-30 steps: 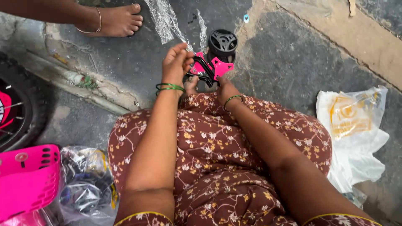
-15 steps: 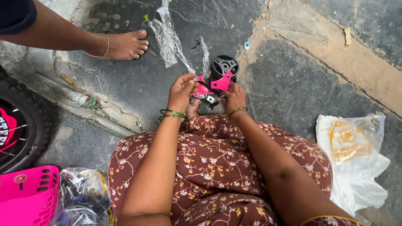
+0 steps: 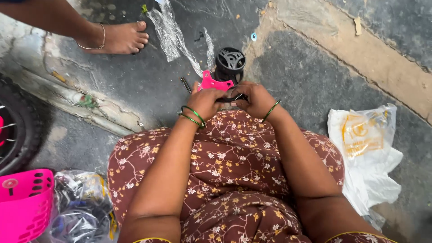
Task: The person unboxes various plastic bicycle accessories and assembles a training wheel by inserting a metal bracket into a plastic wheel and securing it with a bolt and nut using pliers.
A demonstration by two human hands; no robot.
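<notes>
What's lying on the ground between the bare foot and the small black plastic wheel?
In the head view, crumpled clear plastic wrap lies on the dark pavement between the bare foot and the black wheel.

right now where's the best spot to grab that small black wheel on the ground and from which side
Take the small black wheel by its round outer rim, coming from the far side or from above. It appears to stand tilted on the pavement with its spoked face toward the camera, so the rim's top edge is free. The near side is blocked by the pink bracket and both hands, left hand and right hand.
</notes>
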